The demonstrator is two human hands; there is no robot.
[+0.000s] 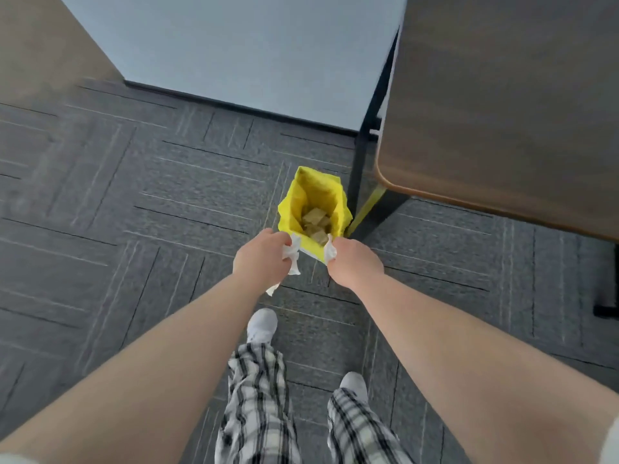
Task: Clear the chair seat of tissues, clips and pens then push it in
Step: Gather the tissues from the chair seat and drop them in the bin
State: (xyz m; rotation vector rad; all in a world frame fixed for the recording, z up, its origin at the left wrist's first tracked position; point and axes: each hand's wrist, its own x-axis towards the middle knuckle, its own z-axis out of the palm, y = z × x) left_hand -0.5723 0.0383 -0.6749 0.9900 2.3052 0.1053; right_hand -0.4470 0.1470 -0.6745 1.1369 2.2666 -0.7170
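Left hand [259,254] and right hand [355,259], fingers curled round crumpled white tissues [290,254], poised over yellow-lined waste bin [313,202], evidently for dropping in.

No legible text

No words, labels, brand marks, numbers or signs can be read anywhere in the head view. The yellow bin liner [313,199] is plain, the white tissues [290,252] are unprinted, and the worktop [502,95], the wall [251,45] and the carpet [134,195] are unmarked.
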